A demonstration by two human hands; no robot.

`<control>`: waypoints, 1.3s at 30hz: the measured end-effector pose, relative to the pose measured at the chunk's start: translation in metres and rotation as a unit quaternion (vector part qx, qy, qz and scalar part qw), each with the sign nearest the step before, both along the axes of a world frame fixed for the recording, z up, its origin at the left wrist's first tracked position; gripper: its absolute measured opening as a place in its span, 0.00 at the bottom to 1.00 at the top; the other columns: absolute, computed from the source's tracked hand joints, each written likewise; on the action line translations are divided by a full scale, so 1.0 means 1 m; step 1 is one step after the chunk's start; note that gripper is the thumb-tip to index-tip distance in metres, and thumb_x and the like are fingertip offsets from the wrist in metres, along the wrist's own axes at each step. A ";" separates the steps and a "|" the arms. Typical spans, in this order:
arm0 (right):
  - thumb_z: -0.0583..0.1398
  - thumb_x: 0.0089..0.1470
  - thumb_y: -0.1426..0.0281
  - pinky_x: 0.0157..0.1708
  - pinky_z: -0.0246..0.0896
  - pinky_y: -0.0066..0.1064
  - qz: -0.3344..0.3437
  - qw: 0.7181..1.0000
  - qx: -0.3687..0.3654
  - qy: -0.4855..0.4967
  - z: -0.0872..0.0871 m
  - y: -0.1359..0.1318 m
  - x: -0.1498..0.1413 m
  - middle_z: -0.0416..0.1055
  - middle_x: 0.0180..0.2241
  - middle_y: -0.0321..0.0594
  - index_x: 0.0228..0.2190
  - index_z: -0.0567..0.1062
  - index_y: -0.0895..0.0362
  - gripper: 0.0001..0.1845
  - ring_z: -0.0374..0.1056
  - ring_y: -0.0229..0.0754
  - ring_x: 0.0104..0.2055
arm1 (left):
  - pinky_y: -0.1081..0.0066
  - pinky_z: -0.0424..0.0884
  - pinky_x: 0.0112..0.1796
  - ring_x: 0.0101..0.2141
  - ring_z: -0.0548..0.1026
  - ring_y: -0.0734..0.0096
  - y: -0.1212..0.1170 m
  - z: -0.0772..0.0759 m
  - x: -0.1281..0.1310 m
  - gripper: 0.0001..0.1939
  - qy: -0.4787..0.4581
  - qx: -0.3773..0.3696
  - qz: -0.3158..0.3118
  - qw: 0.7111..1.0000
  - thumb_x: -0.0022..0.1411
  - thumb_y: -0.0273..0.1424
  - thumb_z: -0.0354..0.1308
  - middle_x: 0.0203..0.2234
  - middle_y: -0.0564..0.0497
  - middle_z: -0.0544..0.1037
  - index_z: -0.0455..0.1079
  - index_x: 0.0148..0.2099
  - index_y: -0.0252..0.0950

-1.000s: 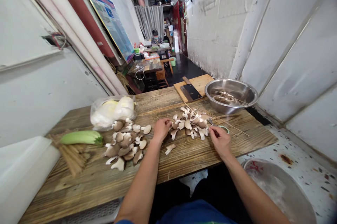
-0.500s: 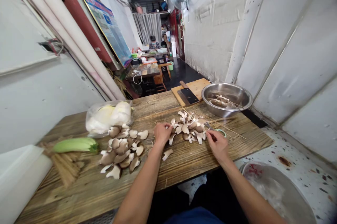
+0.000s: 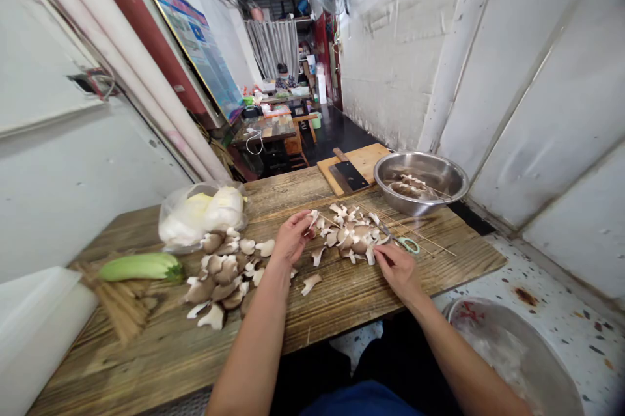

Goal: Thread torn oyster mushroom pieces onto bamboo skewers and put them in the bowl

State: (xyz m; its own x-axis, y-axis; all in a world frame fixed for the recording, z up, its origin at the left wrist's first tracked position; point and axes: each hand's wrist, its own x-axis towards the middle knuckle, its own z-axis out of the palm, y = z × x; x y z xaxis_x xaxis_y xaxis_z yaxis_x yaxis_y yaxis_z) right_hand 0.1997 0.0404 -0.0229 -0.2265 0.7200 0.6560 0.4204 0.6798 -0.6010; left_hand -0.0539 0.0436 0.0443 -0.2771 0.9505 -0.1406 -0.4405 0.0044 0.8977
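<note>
My left hand (image 3: 293, 235) is closed with a small white oyster mushroom piece (image 3: 313, 215) at its fingertips. It is just left of a pile of torn oyster mushrooms (image 3: 359, 237). My right hand (image 3: 396, 267) pinches a pale mushroom piece (image 3: 371, 255) at the pile's near right edge. Thin wooden skewers (image 3: 415, 232) lie behind and beside the pile. Scissors with light green handles (image 3: 409, 245) rest just beyond my right fingers. A second heap of larger oyster mushrooms (image 3: 224, 276) lies left of my left forearm, which covers part of it.
A steel bowl (image 3: 420, 201) with skewered mushrooms stands at the back right. Beside it a cleaver (image 3: 349, 177) lies on a cutting board (image 3: 374, 159). On the left are a bagged pale vegetable (image 3: 200, 217), a green gourd (image 3: 139, 269) and a bundle of sticks (image 3: 122, 312). A lined bin (image 3: 517, 351) stands below right.
My left hand has lifted slightly up and left, with a mushroom piece now showing at its fingertips. My right hand has shifted a little left along the pile, uncovering more of the scissors' handles.
</note>
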 end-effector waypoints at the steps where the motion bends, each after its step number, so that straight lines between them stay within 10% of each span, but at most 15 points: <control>1: 0.54 0.57 0.69 0.32 0.65 0.31 0.004 1.000 -0.003 -0.002 0.001 0.000 0.000 0.74 0.30 0.40 0.35 0.76 0.55 0.10 0.70 0.40 0.31 | 0.77 0.64 0.25 0.22 0.66 0.82 0.000 0.001 0.001 0.18 -0.002 -0.006 0.001 1.000 0.40 0.30 0.68 0.24 0.55 0.72 0.70 0.36 0.33; 39: 0.54 0.57 0.69 0.32 0.66 0.31 -0.006 1.000 -0.021 0.011 0.011 -0.009 -0.008 0.74 0.29 0.40 0.33 0.76 0.55 0.10 0.70 0.41 0.32 | 0.77 0.63 0.25 0.22 0.65 0.82 0.001 0.007 0.006 0.19 0.038 -0.001 0.025 0.999 0.35 0.35 0.71 0.22 0.56 0.71 0.72 0.30 0.31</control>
